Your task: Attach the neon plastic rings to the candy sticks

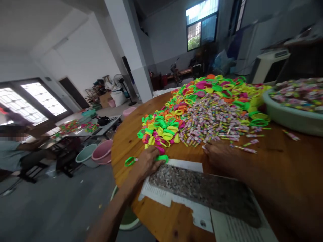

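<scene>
My left hand (149, 162) is closed on a bright green plastic band (163, 158) near the left end of a speckled stone slab (199, 188). Just left of that hand lies another green ring-shaped band (130, 161). At the near edge of a heap of small wrapped candy sticks (214, 117), my right hand (218, 155) has its fingers curled together, with the end of one stick showing at the fingertips. Loose bands in green, yellow, orange and pink (161, 126) are piled around the left and back of the candy heap.
Printed paper sheets (185, 205) lie under the slab on the round wooden table (123, 134). A pale green basin (290, 117) full of wrapped sticks stands at right. Floor basins, including a pink one (103, 151), stand left, near a seated person (12, 151) at another table.
</scene>
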The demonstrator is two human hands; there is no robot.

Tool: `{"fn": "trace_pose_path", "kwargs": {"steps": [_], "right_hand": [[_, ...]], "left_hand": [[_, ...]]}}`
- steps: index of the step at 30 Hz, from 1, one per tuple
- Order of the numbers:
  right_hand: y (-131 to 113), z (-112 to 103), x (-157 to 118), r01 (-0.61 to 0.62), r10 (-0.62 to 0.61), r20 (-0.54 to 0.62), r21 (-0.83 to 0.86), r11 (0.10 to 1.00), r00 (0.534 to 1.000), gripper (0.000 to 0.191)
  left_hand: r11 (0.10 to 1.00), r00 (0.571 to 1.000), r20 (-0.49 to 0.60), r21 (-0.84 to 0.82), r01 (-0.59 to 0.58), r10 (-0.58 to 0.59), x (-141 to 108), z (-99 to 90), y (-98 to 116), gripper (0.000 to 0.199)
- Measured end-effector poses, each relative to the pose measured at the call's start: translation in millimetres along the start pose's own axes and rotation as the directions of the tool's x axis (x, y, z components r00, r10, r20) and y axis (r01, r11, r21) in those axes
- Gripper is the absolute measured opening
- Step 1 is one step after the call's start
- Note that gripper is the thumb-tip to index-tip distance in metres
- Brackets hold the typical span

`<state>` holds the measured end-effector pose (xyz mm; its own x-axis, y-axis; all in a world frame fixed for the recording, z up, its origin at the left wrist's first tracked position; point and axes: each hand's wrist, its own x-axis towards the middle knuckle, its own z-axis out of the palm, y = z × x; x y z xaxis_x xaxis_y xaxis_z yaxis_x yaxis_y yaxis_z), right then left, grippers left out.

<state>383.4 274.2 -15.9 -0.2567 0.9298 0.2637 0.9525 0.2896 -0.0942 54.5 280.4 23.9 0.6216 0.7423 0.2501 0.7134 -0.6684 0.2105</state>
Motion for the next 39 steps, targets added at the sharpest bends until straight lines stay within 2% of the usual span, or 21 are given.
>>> {"fn": "trace_pose_path", "kwargs": {"steps": [2, 4, 7, 9, 12, 15, 22, 31, 36, 39], "right_hand": [[1.1, 3.5, 3.6, 0.014, -0.015, 0.03, 0.028, 1.0, 0.999, 0.022], [-9.3, -3.0, -0.7, 0.023, -0.027, 0.054, 0.064, 0.998, 0.998, 0.024], [-42.3, -20.2, -14.7, 0.083, -0.096, 0.068, 0.177, 0.981, 0.993, 0.029], [-67.9, -28.2, -25.3, 0.155, -0.17, 0.03, 0.275, 0.949, 0.985, 0.028], [-98.2, -29.6, -38.6, 0.227, -0.231, -0.032, 0.348, 0.91, 0.973, 0.023], [-114.3, -24.0, -45.9, 0.238, -0.24, -0.034, 0.338, 0.911, 0.97, 0.021], [-124.8, -12.8, -43.3, 0.178, -0.17, -0.054, 0.385, 0.906, 0.984, 0.018], [-133.2, -6.5, -40.0, 0.196, -0.166, -0.118, 0.325, 0.925, 0.979, 0.019], [-135.9, -4.7, -39.3, 0.223, -0.181, -0.164, 0.292, 0.93, 0.97, 0.02], [-138.3, -3.1, -39.3, 0.272, -0.245, -0.16, 0.179, 0.945, 0.956, 0.017]], "left_hand": [[0.999, 1.0, 0.02, -0.037, 0.016, -0.016, -5.8, 1.7, 5.4, 0.022], [0.998, 1.0, 0.022, -0.065, 0.018, -0.017, -11.0, 2.1, 8.5, 0.023], [0.995, 0.999, 0.038, -0.095, 0.011, -0.007, -16.2, 0.7, 12.0, 0.022], [0.992, 0.999, 0.046, -0.128, -0.009, 0.015, -17.8, -0.4, 14.4, 0.019], [0.98, 0.997, 0.054, -0.194, -0.04, 0.052, -18.3, -0.4, 17.2, 0.016], [0.967, 0.997, 0.04, -0.247, -0.059, 0.071, -18.8, 2.8, 18.2, 0.015], [0.961, 0.996, -0.051, -0.265, -0.079, 0.068, -22.4, 12.3, 19.6, 0.014], [0.956, 0.996, -0.076, -0.284, -0.071, 0.052, -24.2, 15.3, 21.2, 0.012], [0.946, 0.991, -0.118, -0.308, -0.104, 0.07, -24.2, 20.7, 19.1, 0.013], [0.941, 0.99, -0.122, -0.322, -0.108, 0.072, -23.7, 21.9, 18.8, 0.017]]}}
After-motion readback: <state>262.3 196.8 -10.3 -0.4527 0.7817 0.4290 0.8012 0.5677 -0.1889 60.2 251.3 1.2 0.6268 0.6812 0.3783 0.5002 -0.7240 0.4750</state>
